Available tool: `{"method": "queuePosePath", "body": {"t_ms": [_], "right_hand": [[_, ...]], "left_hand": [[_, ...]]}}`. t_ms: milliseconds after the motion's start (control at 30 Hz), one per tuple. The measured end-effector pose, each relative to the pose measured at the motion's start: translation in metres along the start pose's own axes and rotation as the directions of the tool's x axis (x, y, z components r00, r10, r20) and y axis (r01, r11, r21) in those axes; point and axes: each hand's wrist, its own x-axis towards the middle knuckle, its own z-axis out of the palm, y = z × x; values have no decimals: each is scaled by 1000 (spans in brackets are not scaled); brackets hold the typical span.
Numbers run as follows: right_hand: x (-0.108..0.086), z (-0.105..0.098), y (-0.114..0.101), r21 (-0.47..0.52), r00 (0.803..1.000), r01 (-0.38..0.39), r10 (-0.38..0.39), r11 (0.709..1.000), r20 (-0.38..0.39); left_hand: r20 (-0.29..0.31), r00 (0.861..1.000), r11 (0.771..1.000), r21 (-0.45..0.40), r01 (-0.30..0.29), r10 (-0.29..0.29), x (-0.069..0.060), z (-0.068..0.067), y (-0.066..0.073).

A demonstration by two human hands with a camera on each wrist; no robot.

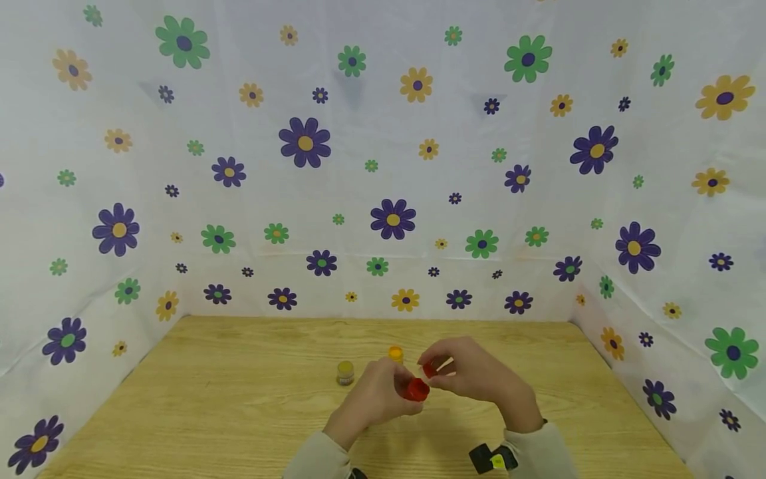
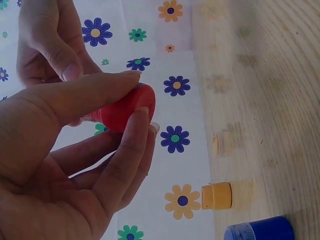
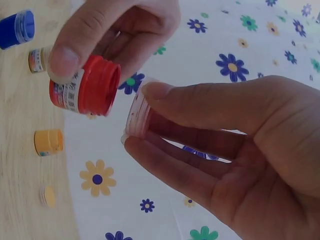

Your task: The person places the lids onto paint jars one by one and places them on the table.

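Note:
My left hand (image 1: 377, 394) holds a small red paint jar (image 3: 90, 85) with a printed label, its thumb and fingers round the sides. The jar is uncapped and tilted, its threaded mouth facing my right hand (image 1: 475, 374). Between thumb and fingertips of that right hand is a round screw lid (image 3: 138, 111), clear-looking with red marks inside. A short gap separates lid and jar in the right wrist view. Seen from the left wrist, the jar's red base (image 2: 131, 107) shows, and the lid is mostly hidden.
Behind the hands stands an open orange-yellow paint jar (image 1: 395, 353). A capped jar with an olive-yellow top (image 1: 345, 372) is left of it. A blue jar (image 2: 262, 231) and a loose yellow lid (image 3: 47, 196) are on the wooden table (image 1: 239, 399). Flowered cloth (image 1: 359, 179) encloses the table.

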Motion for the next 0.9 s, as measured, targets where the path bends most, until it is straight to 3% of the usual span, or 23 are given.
{"method": "queuePosePath", "body": {"t_ms": [367, 900], "right_hand": [[7, 12, -7, -13, 997, 4, -3, 1000, 73], [7, 11, -10, -41, 997, -11, 14, 999, 82]], "left_hand": [[3, 1000, 1000, -4, -6, 6, -1, 1, 1], [5, 1000, 1000, -3, -20, 20, 0, 0, 1]]}}
